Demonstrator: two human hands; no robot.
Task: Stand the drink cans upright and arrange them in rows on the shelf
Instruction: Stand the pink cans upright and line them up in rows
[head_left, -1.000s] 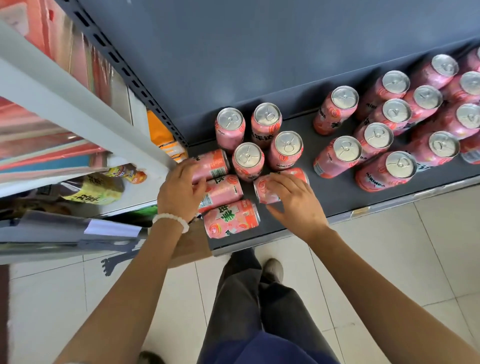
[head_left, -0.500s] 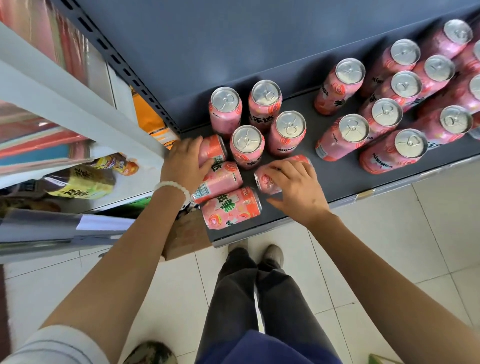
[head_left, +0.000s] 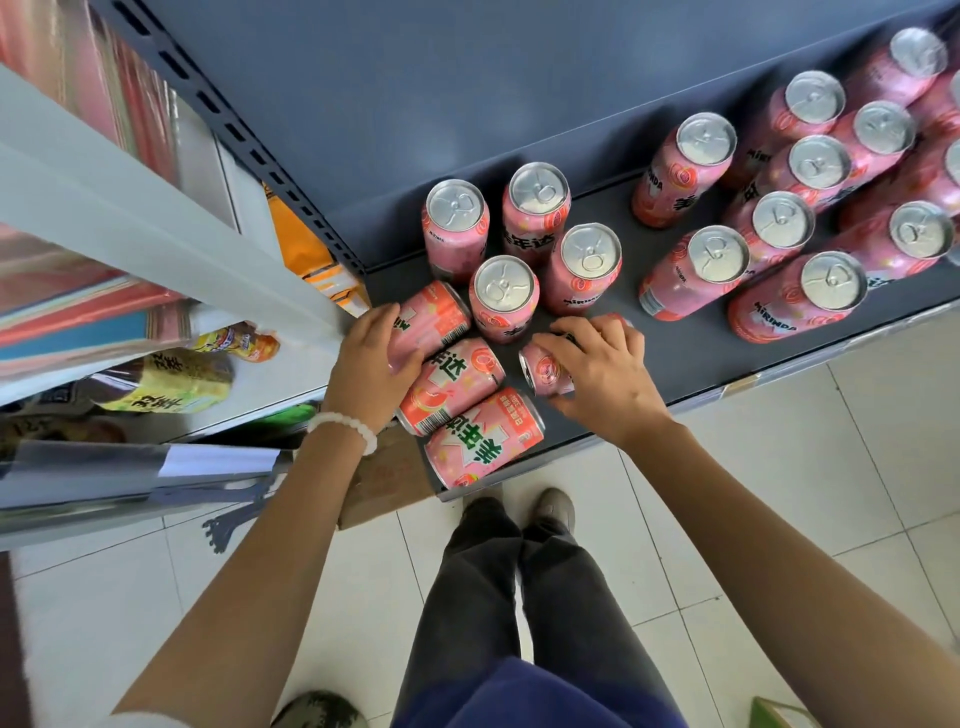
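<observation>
Now each hand (head_left: 370, 364) (head_left: 602, 371) grips a lying can (head_left: 431, 322) (head_left: 543, 369) on the shelf (head_left: 675, 353)

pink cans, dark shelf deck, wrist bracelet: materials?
Pink drink cans: likely aluminium, going by the bare silver pull-tab lids; glossy printed bodies.
Dark grey shelf deck: looks like matte painted metal, not certain.
White bead bracelet: smooth pale beads; stone or plastic, unclear.

White bead bracelet (head_left: 347, 431), white sleeve (head_left: 140, 721), dark grey trousers (head_left: 519, 587), grey shoes (head_left: 555, 506).
</observation>
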